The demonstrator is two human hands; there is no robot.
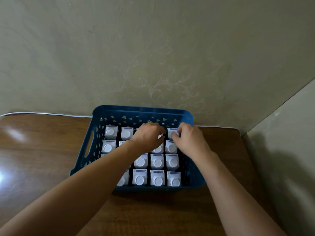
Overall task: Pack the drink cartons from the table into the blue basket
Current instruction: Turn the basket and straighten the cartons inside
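The blue basket [85, 150] stands on the wooden table against the wall. It holds several white drink cartons with round white caps, upright in tight rows, such as the front one [140, 178]. My left hand [150, 136], with a gold ring, reaches into the back row with its fingers curled over a carton [160, 136] that is mostly hidden beneath it. My right hand [189, 139] is beside it, with fingertips pinching the top of the back right carton [171, 132]. My left forearm hides part of the left columns.
The brown wooden table [42, 150] extends to the left of and in front of the basket. A patterned wall rises right behind the basket. A white cable [51, 113] runs along the table's back edge. The table ends at the right near a side wall.
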